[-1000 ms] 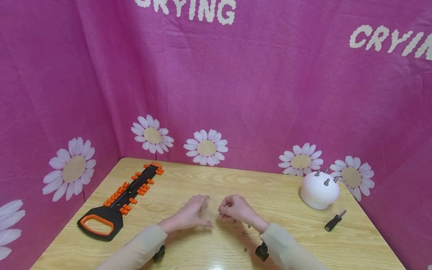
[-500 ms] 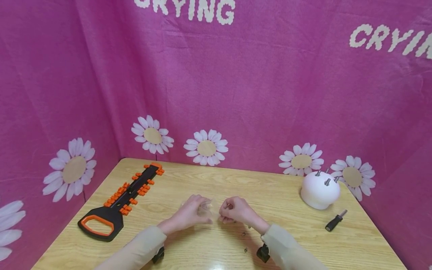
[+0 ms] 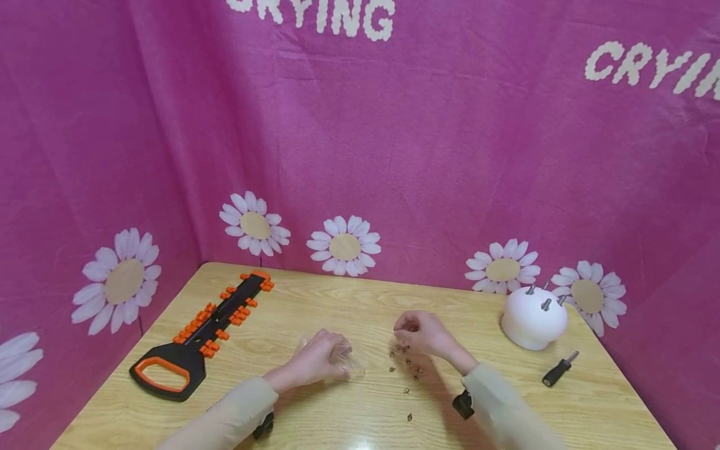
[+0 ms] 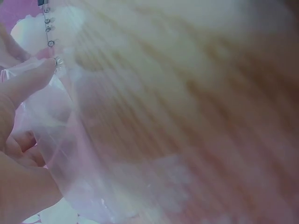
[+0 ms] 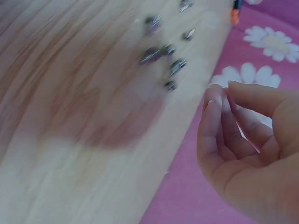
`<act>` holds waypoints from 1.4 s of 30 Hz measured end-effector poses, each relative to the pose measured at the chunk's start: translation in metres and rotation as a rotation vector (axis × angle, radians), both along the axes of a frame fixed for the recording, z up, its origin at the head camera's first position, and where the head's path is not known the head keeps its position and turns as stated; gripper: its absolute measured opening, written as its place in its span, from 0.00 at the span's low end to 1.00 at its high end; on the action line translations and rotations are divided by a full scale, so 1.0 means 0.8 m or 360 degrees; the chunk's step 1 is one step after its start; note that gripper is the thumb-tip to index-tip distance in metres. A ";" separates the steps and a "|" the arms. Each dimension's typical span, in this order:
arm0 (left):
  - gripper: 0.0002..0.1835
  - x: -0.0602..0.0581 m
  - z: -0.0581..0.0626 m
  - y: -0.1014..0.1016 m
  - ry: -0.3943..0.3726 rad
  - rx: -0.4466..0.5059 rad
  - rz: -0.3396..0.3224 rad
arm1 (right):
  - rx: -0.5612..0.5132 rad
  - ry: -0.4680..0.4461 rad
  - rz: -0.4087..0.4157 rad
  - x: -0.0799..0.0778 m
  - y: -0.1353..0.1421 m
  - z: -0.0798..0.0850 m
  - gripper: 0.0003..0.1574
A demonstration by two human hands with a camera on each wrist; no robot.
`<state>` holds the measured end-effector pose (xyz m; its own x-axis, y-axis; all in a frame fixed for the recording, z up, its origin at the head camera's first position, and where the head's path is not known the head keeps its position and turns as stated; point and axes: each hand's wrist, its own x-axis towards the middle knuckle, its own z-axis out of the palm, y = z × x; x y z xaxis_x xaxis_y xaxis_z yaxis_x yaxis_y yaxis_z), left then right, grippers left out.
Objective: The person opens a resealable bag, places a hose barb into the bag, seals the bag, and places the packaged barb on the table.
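Lying at the far left of the wooden table (image 3: 360,300), a black rack (image 3: 169,356) with orange clips (image 3: 194,322) stretches away from me. Next, my left hand (image 3: 316,359) grips a crinkled clear plastic bag (image 4: 53,112) between thumb and fingers. Small metal pieces (image 5: 177,66) lie scattered under and nearer me than my right hand (image 3: 429,335), whose thumb presses against its curled fingertips. Farther right are a white dome (image 3: 531,324) with metal pegs (image 3: 546,305) and a black-handled screwdriver (image 3: 555,372).

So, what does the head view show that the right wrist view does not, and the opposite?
Only the head view: the white dome, the screwdriver, the left hand and its clear plastic bag.
Only the right wrist view: the palm side of the right hand.
Both: that hand, small metal pieces, the wooden table and the daisy-printed pink curtain.
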<state>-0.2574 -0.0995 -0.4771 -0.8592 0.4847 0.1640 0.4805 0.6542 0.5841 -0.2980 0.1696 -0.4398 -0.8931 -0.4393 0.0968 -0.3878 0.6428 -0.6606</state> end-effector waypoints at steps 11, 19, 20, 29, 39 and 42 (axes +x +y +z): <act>0.22 -0.002 -0.001 0.000 -0.0024 -0.0015 -0.0045 | 0.0177 0.0117 -0.0025 -0.013 0.031 -0.033 0.02; 0.21 -0.003 -0.004 0.000 0.0011 0.0002 -0.0075 | 0.0248 0.0210 -0.0057 -0.014 0.029 -0.043 0.04; 0.21 -0.003 -0.005 0.000 0.0000 0.0006 -0.0073 | 0.0254 0.0214 -0.0058 -0.014 0.029 -0.043 0.03; 0.21 -0.003 -0.007 0.001 -0.0041 0.0031 -0.0063 | 0.0245 0.0279 -0.0019 -0.015 0.027 -0.042 0.05; 0.33 0.000 -0.008 0.003 -0.0197 0.0006 0.0002 | 0.0203 0.0255 -0.0008 -0.014 0.027 -0.040 0.04; 0.35 0.001 -0.009 0.003 -0.0209 -0.0009 -0.0002 | 0.0185 0.0248 -0.0006 -0.014 0.026 -0.038 0.04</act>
<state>-0.2566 -0.0968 -0.4841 -0.8723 0.4866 0.0472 0.4011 0.6571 0.6382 -0.3093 0.1901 -0.4699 -0.8729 -0.4525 0.1827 -0.4771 0.7129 -0.5139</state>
